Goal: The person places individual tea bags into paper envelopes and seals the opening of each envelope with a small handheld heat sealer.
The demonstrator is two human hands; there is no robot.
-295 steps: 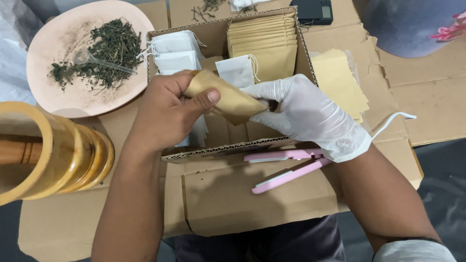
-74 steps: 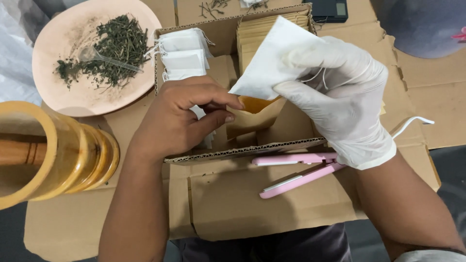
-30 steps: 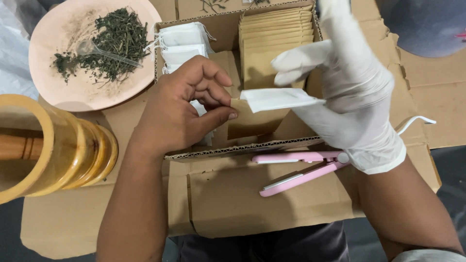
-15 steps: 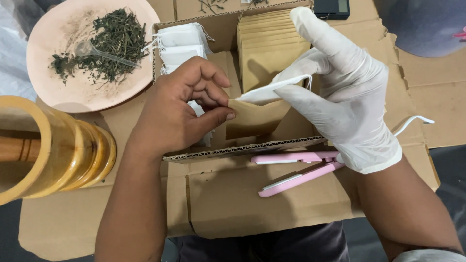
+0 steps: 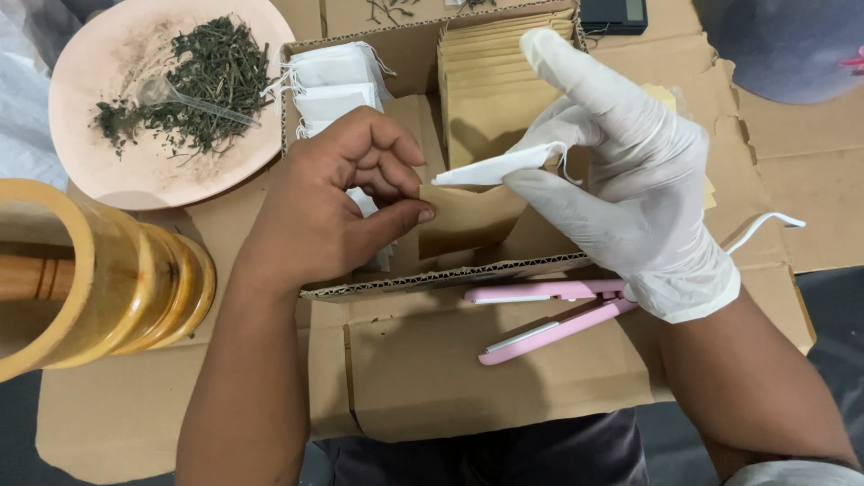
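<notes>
Two hands work over an open cardboard box in the middle of the frame. At centre left, the bare left hand pinches the edge of a brown paper envelope between thumb and curled fingers, holding it upright inside the box near the front wall. To its right, the right hand, in a white glove, grips a small white filter bag between thumb and index finger, with the other fingers spread upward; the bag lies nearly flat, its tip just above the top edge of the envelope, touching or almost touching it.

Behind the hands, in the upper middle of the frame, a row of brown envelopes stands packed in the back right part of the box, and a stack of white filter bags with strings fills the back left part. A pink plate in the upper left holds loose dried green herbs with a clear small scoop lying on them. At the left edge a yellowish wooden mortar lies on its side on flattened cardboard. Just below the box's front wall, right of centre, a pink hinged sealing tool rests open on the box flap, with a white cord running off to the right. A dark digital scale sits at the top edge.
</notes>
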